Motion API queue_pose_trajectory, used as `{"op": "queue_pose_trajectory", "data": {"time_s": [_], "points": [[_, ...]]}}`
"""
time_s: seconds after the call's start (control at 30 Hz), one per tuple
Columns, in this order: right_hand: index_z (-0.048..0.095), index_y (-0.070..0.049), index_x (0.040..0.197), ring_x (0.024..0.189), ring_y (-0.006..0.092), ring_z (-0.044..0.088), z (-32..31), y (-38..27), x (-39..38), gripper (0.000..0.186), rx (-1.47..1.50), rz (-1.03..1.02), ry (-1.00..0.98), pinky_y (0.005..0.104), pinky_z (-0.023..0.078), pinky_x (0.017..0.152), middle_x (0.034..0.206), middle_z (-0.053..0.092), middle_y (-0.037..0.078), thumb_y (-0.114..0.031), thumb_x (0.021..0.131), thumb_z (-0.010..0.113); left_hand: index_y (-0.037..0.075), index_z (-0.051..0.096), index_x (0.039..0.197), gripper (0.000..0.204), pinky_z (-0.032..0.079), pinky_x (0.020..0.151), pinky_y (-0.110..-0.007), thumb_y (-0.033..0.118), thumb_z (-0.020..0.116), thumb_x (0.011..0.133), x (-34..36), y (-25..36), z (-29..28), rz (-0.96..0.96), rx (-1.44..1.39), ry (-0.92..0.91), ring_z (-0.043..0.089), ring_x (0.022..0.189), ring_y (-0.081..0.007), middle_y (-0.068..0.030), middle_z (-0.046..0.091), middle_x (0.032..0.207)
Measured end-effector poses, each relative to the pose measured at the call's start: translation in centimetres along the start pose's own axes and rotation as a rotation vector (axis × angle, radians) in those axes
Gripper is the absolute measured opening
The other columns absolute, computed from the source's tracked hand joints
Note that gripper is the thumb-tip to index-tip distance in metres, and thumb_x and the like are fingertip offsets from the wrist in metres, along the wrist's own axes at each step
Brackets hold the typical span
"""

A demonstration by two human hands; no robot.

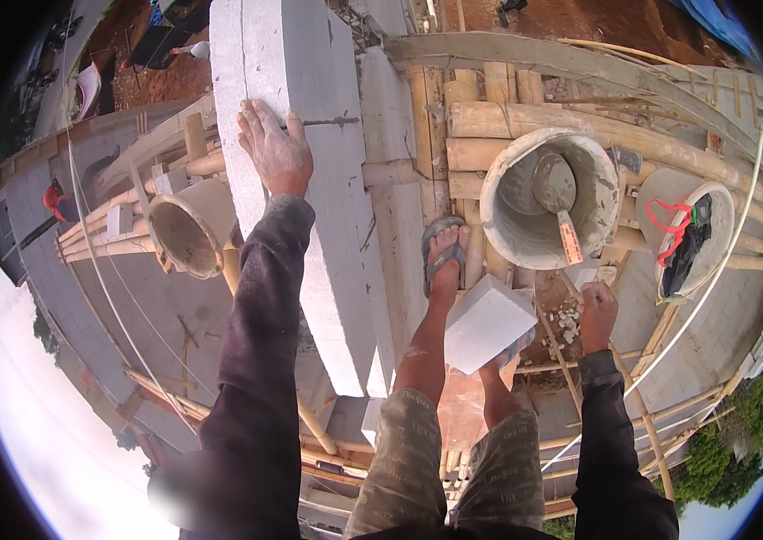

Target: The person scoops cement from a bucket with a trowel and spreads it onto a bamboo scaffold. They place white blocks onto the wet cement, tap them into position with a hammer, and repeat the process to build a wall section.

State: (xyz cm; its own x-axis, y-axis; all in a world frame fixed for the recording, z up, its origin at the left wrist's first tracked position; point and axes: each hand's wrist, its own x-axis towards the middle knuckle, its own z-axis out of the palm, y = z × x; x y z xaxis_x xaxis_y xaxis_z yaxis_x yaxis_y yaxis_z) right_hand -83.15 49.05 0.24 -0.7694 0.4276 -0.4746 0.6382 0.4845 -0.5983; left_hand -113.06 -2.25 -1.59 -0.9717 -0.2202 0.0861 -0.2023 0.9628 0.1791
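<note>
My left hand [275, 148] lies flat on top of a white block wall [260, 54], fingers spread and dusted pale. Low at the right, my right hand [597, 317] is closed; what it holds, if anything, is hidden. Just beyond it lies a small pale chunk [590, 274]. A mortar-caked bucket [500, 202] stands ahead of that hand, with grey mortar inside and a tool with an orange handle [569, 237] leaning in it. Beside my feet rests a loose white block [489, 324], apart from both hands.
I stand on a bamboo scaffold [489, 121] in sandals. To the right is a pale bucket [713, 202] with a red strap and dark items. Another bucket [185, 232] stands left of the wall. Rubble [563, 328] and gaps between poles lie near my feet.
</note>
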Motion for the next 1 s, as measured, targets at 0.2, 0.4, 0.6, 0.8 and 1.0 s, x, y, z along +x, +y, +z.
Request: {"op": "queue_pose_trajectory", "data": {"time_s": [0.2,0.4,0.6,0.8,1.0], "points": [[0.068,0.002,0.091,0.073,0.0201,0.063,-0.2,-3.0,1.2,0.020,-0.015,0.016,-0.028,0.0354,0.049,0.068,0.080,0.066,0.010,-0.017,0.092,0.062,-0.008,0.034,0.153,0.068,0.016,0.124,-0.052,0.035,0.051,0.103,-0.1,0.3,-0.2,0.016,0.012,0.044,0.020,0.153,-0.0421,-0.0266,0.028,0.162],[0.064,0.001,0.081,0.066,0.0123,0.056,2.1,-7.9,-0.6,0.022,0.003,-0.108,0.025,0.0323,0.044,0.061,0.073,0.062,0.005,-0.016,0.094,0.068,-0.007,0.030,0.155,0.070,0.013,0.125,-0.052,0.036,0.047,0.102,0.0,0.2,-0.3,0.007,0.012,0.014,0.017,0.154,-0.0406,-0.0261,0.025,0.164],[0.069,-0.003,0.118,0.098,0.0222,0.067,18.7,-19.3,-5.6,0.042,0.358,-0.074,-0.564,0.0396,0.050,0.083,0.112,0.068,0.011,-0.031,0.088,0.074,-0.007,0.031,0.154,0.071,0.013,0.125,-0.053,0.038,0.048,0.103,0.2,0.3,-0.4,0.037,0.019,0.027,0.018,0.154,-0.0408,-0.0263,0.026,0.163],[0.040,0.000,0.153,0.122,0.0333,0.059,29.2,-27.6,-6.4,0.074,0.380,-0.295,-0.695,0.0406,0.050,0.102,0.145,0.050,0.026,-0.036,0.095,0.070,-0.005,0.024,0.157,0.070,0.009,0.126,-0.052,0.036,0.047,0.105,-4.6,-1.3,-4.5,-0.148,-0.176,0.044,0.015,0.154,-0.0408,-0.0254,0.024,0.164],[0.039,0.003,0.152,0.124,0.0380,0.057,29.6,-30.0,-6.5,0.075,0.230,-0.309,-0.616,0.0432,0.047,0.104,0.130,0.056,0.029,-0.028,0.091,0.070,-0.001,0.017,0.160,0.085,0.019,0.123,-0.053,0.030,0.065,0.097,-21.6,-1.9,-11.0,-0.454,-0.308,-0.043,0.015,0.153,-0.0429,-0.0261,0.016,0.164]]}}
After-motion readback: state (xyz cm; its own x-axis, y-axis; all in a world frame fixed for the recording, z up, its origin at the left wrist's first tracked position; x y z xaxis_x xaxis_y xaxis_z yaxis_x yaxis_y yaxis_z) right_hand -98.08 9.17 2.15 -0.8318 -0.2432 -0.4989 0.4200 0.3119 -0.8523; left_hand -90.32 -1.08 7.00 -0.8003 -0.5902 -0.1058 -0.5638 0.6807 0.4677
